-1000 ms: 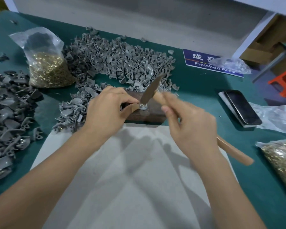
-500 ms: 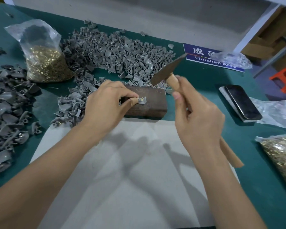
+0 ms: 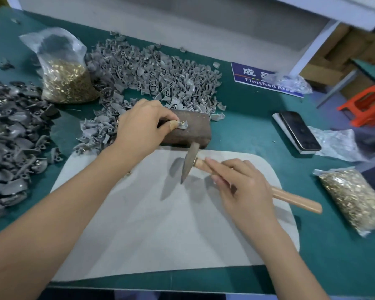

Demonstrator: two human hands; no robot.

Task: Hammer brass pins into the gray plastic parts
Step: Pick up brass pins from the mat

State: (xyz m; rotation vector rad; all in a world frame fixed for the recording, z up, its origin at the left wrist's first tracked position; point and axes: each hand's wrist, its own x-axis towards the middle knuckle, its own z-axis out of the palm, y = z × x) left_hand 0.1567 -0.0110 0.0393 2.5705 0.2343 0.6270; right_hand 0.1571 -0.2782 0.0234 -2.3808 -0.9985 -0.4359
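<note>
The left hand point(image 3: 139, 126) pinches a gray part point(image 3: 183, 124) with its brass pin on the block point(image 3: 191, 131); right-hand fingers point(image 3: 225, 167) lie loosely over the hammer point(image 3: 204, 164). A careless next blow may hit the thumb

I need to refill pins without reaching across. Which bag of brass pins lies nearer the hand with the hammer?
The flat bag by the table's right edge, beside the right hand; the upright bag stands far left.

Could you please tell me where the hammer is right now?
In the head view the hammer lies low over the gray mat, right of centre, held by the right hand, its head just in front of the brown block.
</note>
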